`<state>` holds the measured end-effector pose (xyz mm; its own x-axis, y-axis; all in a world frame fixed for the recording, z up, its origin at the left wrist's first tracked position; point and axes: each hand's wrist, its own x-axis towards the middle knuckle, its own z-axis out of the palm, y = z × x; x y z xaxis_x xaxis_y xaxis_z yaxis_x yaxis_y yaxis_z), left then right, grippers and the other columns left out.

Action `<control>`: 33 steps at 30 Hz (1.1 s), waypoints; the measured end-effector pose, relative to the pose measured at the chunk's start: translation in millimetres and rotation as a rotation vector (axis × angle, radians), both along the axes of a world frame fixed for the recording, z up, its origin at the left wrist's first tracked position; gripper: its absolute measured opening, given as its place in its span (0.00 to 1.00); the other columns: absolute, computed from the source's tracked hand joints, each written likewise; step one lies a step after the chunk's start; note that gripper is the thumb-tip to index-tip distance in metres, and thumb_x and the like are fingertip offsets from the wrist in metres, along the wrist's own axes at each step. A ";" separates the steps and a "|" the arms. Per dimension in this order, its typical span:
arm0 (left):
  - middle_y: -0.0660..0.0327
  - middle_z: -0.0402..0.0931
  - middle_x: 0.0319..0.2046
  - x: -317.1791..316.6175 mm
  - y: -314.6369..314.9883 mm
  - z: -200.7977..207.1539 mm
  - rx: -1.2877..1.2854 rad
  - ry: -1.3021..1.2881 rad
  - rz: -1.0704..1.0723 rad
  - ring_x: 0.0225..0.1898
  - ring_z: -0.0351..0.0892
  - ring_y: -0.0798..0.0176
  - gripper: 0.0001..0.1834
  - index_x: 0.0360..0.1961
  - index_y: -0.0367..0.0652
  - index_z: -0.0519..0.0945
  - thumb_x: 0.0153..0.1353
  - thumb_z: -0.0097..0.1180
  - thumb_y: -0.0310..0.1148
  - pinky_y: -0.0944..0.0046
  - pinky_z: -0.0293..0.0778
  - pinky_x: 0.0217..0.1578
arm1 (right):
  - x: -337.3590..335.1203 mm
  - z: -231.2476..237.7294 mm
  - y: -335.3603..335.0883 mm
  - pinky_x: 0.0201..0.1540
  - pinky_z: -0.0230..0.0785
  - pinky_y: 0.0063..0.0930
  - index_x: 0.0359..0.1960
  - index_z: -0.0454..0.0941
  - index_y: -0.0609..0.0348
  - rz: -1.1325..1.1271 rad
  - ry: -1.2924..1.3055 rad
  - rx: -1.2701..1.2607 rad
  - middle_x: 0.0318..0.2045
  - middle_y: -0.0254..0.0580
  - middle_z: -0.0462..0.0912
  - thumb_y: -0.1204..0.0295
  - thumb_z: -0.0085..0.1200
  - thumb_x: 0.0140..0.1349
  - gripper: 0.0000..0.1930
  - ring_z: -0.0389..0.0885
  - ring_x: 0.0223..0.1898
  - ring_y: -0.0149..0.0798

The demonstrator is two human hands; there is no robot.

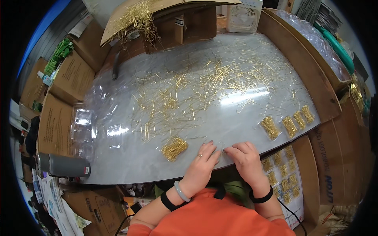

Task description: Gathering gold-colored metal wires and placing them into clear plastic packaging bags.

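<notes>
While 2 hands sit at the table's (132,169) near edge, left hand (200,167) loosely bent, right hand (245,158) nearly pinched; any hold, can't tell. Golden wire bundle (174,148) just left; light fingertip handling likely suits thin wire.

1 head-worn fisheye view looks down and forward, at close range, across the grey tabletop (126,165).

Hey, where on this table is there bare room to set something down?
Two patches of the tabletop look bare: near left, between the dark grey bottle and the gold heap, and the stretch between the right hand and the row of gold bundles. Scattered gold hooks crowd the middle and far side; clear plastic trays crowd the left.
</notes>
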<state>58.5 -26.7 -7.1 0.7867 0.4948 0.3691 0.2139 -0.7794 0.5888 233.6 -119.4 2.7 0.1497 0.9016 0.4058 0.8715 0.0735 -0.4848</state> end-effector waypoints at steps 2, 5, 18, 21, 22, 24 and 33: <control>0.46 0.71 0.54 -3.3 0.8 -2.3 0.036 0.021 -0.001 0.62 0.68 0.41 0.20 0.53 0.33 0.76 0.58 0.59 0.21 0.48 0.68 0.61 | -3.0 7.6 3.6 0.44 0.70 0.38 0.44 0.80 0.53 0.006 0.046 0.030 0.39 0.37 0.79 0.77 0.62 0.52 0.16 0.76 0.41 0.43; 0.46 0.71 0.54 -4.4 2.3 0.7 0.065 0.020 -0.022 0.62 0.68 0.41 0.19 0.52 0.31 0.75 0.59 0.58 0.21 0.48 0.67 0.62 | -2.3 23.3 10.0 0.44 0.70 0.38 0.46 0.78 0.54 0.054 -0.074 0.037 0.42 0.39 0.78 0.76 0.63 0.51 0.19 0.76 0.42 0.45; 0.47 0.71 0.53 -7.4 -8.8 -1.2 0.020 -0.050 0.029 0.61 0.69 0.42 0.23 0.53 0.28 0.74 0.52 0.51 0.13 0.48 0.67 0.64 | -17.7 26.3 1.1 0.51 0.71 0.42 0.49 0.76 0.63 -0.106 0.014 -0.065 0.47 0.49 0.77 0.81 0.58 0.54 0.18 0.76 0.46 0.53; 0.46 0.71 0.53 -6.7 -10.5 -5.1 0.033 -0.075 0.041 0.61 0.69 0.42 0.24 0.52 0.28 0.74 0.51 0.50 0.12 0.48 0.66 0.64 | -30.6 22.7 2.3 0.50 0.72 0.41 0.49 0.76 0.65 -0.040 -0.012 -0.113 0.46 0.52 0.78 0.82 0.53 0.57 0.16 0.77 0.47 0.54; 0.46 0.71 0.53 -6.8 -10.8 -6.7 0.040 -0.080 0.044 0.61 0.69 0.42 0.23 0.52 0.28 0.73 0.51 0.49 0.12 0.48 0.66 0.65 | -33.8 23.5 2.8 0.50 0.72 0.41 0.49 0.76 0.65 -0.013 0.028 -0.122 0.46 0.52 0.78 0.82 0.53 0.58 0.16 0.77 0.47 0.54; 0.46 0.71 0.54 -7.9 -10.6 -8.2 0.049 -0.083 0.042 0.62 0.69 0.42 0.23 0.52 0.28 0.74 0.52 0.49 0.13 0.48 0.66 0.65 | -37.8 25.2 4.9 0.50 0.72 0.42 0.49 0.77 0.65 0.038 0.109 -0.142 0.46 0.53 0.78 0.83 0.51 0.59 0.15 0.77 0.47 0.55; 0.47 0.77 0.48 -16.2 -10.6 -7.7 0.082 -0.146 0.079 0.56 0.75 0.43 0.16 0.45 0.33 0.78 0.53 0.53 0.17 0.51 0.72 0.60 | -35.8 22.1 6.5 0.47 0.71 0.38 0.44 0.79 0.60 0.085 -0.024 -0.130 0.42 0.43 0.78 0.80 0.62 0.51 0.16 0.76 0.42 0.50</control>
<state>42.3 -37.3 -14.8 0.6818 0.5162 0.5184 0.1927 -0.8103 0.5534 197.8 -112.9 24.8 0.0622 0.9557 0.2877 0.8760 0.0859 -0.4745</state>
